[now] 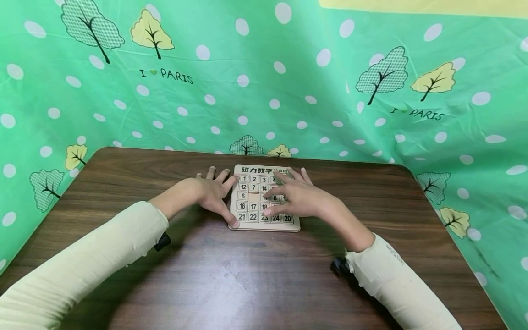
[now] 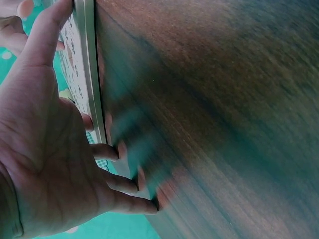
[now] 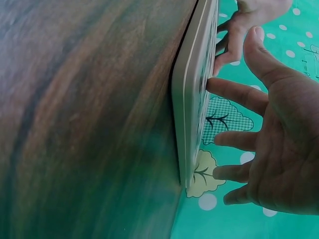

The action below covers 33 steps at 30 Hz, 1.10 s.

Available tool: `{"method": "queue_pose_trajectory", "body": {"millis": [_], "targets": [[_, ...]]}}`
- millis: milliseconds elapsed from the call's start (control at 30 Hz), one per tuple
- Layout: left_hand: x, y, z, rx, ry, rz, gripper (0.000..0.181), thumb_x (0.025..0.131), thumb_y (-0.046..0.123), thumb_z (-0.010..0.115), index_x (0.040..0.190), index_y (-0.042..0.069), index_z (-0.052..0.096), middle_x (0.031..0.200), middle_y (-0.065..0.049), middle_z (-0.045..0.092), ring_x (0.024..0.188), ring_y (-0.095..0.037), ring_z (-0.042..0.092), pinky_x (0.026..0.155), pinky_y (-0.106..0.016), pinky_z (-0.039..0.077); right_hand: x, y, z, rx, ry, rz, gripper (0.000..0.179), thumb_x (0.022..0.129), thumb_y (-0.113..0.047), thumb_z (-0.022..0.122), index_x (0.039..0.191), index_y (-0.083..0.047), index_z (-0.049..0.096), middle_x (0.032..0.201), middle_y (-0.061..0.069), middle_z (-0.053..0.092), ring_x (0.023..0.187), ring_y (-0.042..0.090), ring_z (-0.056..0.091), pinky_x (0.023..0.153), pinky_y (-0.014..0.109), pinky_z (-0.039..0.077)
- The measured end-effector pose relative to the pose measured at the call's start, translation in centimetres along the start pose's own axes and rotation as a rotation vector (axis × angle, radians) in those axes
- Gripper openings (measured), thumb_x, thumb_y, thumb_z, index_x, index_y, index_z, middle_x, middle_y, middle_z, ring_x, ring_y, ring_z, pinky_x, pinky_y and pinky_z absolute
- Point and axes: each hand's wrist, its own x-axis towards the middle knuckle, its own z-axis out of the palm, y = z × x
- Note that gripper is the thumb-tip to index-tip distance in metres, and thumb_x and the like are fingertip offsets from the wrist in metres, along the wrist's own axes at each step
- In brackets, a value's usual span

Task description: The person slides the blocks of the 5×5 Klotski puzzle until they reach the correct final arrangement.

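Observation:
A flat, light wooden number slide puzzle [image 1: 247,224] lies on the table, with numbered square tiles and Chinese lettering along its far edge. One tile-sized gap shows in the third row, right of the 6. My left hand [image 1: 212,192] is spread along its left side, thumb on the near left corner; in the left wrist view several fingertips [image 2: 130,186] reach down to the tabletop. Over the right half of the board hovers my right hand [image 1: 307,197], fingers spread. Its index fingertip [image 3: 213,84] meets the tile face, while the other fingers stay raised. Some tiles are hidden under this hand.
The dark wood-grain table [image 1: 231,279] has rounded far corners. Behind and beside it hangs a green cloth [image 1: 255,59] with white dots and printed trees. Both forearms wear pale sleeves [image 1: 103,243], with black devices [image 1: 340,266] under the wrists.

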Motion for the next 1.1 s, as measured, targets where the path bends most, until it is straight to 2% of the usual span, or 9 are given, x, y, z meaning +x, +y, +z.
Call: {"method": "queue_pose_trajectory", "body": {"millis": [733, 967, 1100], "targets": [[-0.1, 0.0, 0.0, 0.007, -0.006, -0.017, 0.155, 0.074, 0.095, 0.079, 0.184, 0.023, -0.004, 0.191, -0.022, -0.007, 0.173, -0.061, -0.008, 0.135, -0.083, 0.009, 0.3, -1.3, -0.5, -0.043, -0.031, 0.046, 0.068, 0.096, -0.069, 0.078, 0.152, -0.031, 0.073, 0.188, 0.021, 0.022, 0.174, 0.059, 0.004, 0.136, 0.078, -0.008], [-0.2, -0.1, 0.0, 0.01, -0.014, -0.019, 0.156, 0.074, 0.096, 0.079, 0.184, 0.022, -0.005, 0.191, -0.022, -0.007, 0.173, -0.061, -0.008, 0.135, -0.083, 0.009, 1.0, -1.2, -0.8, -0.017, -0.02, 0.018, 0.058, 0.101, -0.066, 0.076, 0.145, -0.029, 0.079, 0.189, 0.019, 0.021, 0.174, 0.058, 0.006, 0.136, 0.081, -0.006], [-0.1, 0.1, -0.1, 0.006, -0.011, -0.013, 0.156, 0.073, 0.096, 0.079, 0.184, 0.023, -0.004, 0.191, -0.022, -0.006, 0.173, -0.061, -0.008, 0.134, -0.085, 0.009, 1.6, -1.2, -1.0, -0.02, 0.015, -0.011, 0.052, 0.101, -0.064, 0.077, 0.139, -0.029, 0.082, 0.189, 0.018, 0.021, 0.175, 0.057, 0.008, 0.137, 0.079, -0.005]]}}
